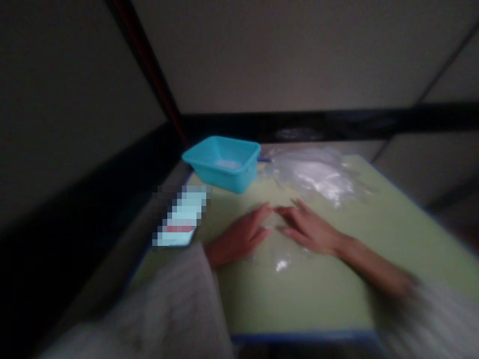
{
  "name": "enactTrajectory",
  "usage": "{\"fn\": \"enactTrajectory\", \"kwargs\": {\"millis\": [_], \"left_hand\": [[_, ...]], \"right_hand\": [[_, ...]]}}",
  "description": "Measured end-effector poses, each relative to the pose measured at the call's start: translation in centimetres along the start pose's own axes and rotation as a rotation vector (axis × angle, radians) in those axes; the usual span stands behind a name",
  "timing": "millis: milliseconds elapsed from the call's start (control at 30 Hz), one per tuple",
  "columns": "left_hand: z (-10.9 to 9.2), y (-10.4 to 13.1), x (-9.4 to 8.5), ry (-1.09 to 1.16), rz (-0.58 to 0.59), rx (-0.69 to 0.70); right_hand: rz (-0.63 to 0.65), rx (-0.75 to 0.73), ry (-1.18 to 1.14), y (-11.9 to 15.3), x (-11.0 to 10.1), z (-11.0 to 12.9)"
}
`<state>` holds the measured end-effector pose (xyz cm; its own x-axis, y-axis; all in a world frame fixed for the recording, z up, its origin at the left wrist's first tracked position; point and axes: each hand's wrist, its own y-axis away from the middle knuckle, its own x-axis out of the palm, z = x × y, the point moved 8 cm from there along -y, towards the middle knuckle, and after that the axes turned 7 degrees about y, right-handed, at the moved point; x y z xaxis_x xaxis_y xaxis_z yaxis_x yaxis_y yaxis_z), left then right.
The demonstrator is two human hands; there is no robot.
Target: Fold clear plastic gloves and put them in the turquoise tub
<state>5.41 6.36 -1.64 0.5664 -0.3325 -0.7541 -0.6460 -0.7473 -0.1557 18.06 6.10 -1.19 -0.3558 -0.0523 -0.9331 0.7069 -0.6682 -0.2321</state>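
Observation:
Both hands are over the table, their fingertips almost meeting. My left hand (243, 235) has its fingers stretched out to the right and its thumb apart from them. My right hand (313, 230) reaches in from the right with fingers extended and somewhat spread. Beneath and between them lies a small clear plastic bag (282, 264), known mainly by its shiny glints. The hands seem to touch its upper part, but blur hides the exact contact. No grip on it shows.
A turquoise plastic basin (228, 172) with something pale inside stands at the table's back left. Beside it spreads a pile of clear plastic bags (318, 174). A phone-like lit screen (183, 217), pixelated, lies at the left edge. The green table (299, 309) has a blue rim.

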Motion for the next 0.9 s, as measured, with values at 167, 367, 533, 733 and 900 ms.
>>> {"fn": "enactTrajectory", "kwargs": {"millis": [167, 367, 533, 733, 900], "left_hand": [[0.2, 0.0, -0.4, 0.030, -0.011, -0.025], [1.1, 0.0, -1.0, 0.095, -0.026, -0.105], [1.6, 0.2, -1.9, -0.003, -0.090, -0.117], [1.8, 0.3, -3.2, -0.219, -0.183, -0.202], [1.4, 0.4, -3.8, -0.325, -0.226, -0.216]], "right_hand": [[0.002, 0.019, 0.006, 0.1, -0.5, -0.3], [0.008, 0.059, 0.013, 0.7, -1.4, -1.2], [0.001, 0.089, 0.018, 1.3, -2.4, -1.8], [0.012, 0.157, 0.029, 2.0, -3.6, -2.6], [-0.006, 0.181, 0.050, 2.1, -4.0, -3.0]]}}
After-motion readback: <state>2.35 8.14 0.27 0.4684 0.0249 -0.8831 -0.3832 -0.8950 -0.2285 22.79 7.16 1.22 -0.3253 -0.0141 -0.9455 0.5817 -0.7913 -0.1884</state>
